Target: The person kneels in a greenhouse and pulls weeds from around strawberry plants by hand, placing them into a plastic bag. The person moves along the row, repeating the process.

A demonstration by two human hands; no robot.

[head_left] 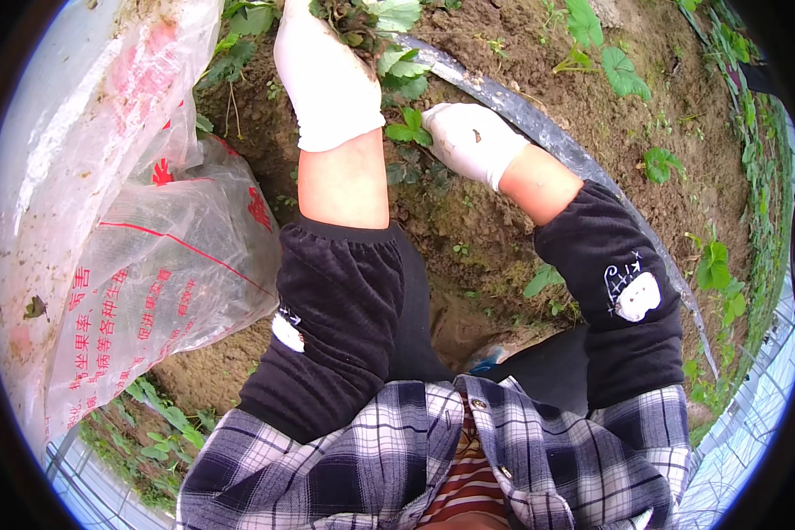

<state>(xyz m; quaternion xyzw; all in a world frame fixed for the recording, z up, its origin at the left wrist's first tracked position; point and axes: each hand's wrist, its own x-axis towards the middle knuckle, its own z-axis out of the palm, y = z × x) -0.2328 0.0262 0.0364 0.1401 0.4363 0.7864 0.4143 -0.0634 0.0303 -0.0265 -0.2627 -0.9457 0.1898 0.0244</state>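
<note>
My left hand (334, 83), in a white glove, is at the top of the view. It grips a bunch of withered dark leaves (354, 23), partly cut off by the frame edge. Green toothed leaves (404, 65) hang beside that hand. My right hand (474, 140), also in a white glove with soil specks, is low over the soil. Its curled fingers are beside a small bright-green leafy plant (411, 127), with darker leaves (414, 169) underneath. The right fingertips are hidden, so I cannot tell whether they hold anything.
A translucent plastic sack (192, 218) with red writing stands at the left. A dark flat hose (556, 142), probably drip tape, curves along the soil bed (609, 132) past my right arm. Green seedlings (660, 164) dot the bed. A dense green row (765, 199) lines the right.
</note>
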